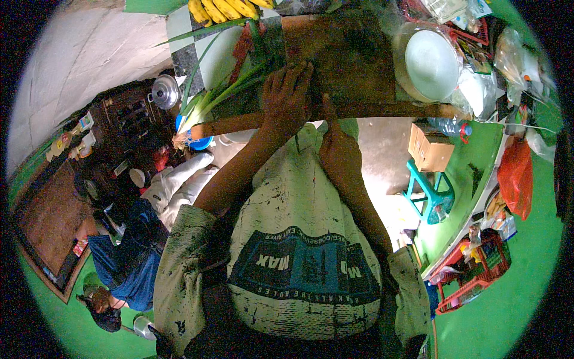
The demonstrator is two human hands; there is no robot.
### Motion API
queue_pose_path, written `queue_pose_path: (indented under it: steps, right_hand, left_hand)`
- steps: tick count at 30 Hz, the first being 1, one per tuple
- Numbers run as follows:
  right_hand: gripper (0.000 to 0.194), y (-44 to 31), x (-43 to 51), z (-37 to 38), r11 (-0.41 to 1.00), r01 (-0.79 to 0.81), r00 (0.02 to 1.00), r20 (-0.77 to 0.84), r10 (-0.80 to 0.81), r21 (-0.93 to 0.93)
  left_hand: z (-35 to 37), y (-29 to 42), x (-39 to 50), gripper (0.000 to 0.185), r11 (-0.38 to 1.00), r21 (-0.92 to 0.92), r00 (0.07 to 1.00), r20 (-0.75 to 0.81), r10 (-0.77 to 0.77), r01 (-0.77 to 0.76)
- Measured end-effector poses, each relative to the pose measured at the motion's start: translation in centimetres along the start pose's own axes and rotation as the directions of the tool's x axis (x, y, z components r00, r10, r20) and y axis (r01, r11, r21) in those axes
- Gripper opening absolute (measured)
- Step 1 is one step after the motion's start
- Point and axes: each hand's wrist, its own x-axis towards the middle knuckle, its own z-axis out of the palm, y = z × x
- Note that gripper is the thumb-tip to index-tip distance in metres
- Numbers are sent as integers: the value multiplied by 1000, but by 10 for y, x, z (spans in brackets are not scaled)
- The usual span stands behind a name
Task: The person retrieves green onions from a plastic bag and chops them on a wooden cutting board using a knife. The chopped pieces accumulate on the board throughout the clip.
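My left hand (287,96) lies palm down near the front edge of a dark wooden board (354,54), its fingers stretched forward. Close beside it, my right hand (338,141) is at the table's front edge (394,109), index finger extended and the other fingers curled. Deep shadow hides what, if anything, is under the left palm or inside the right hand's curl. To the left of my left hand lies a bunch of spring onions (202,105). Their white, rooted ends stick out past the table edge, and their green leaves reach back across the table.
Ripe bananas (222,11) lie at the back on a checkered surface (215,58). A white bowl (432,65) and plastic bags stand right. Below are a cardboard box (430,148) and a teal stool (430,193). Another person in blue (130,256) is at left, near a lidded pot (165,92).
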Motion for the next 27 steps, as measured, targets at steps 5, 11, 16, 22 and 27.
queue_pose_path:
  steps: [5,11,16,22,27]
  right_hand:
    - [84,2,21,-9,993,121,975,-189,-121,-8]
    - [83,7,23,-21,994,101,982,-163,-91,52]
    - [82,8,11,-10,974,171,976,-157,-148,146]
    - [81,2,11,-14,985,98,994,-62,-90,145]
    - [82,-2,9,-16,980,110,993,-68,-100,166]
  left_hand:
    - [1,0,-2,66,999,29,1000,17,20,-20]
    - [-4,-1,-2,64,999,-4,999,13,37,-37]
    - [2,-6,-5,48,997,-41,998,-19,67,-68]
    - [-6,-6,-4,38,997,-26,997,21,80,-80]
    - [-8,-7,-1,33,993,-57,995,-29,99,-101]
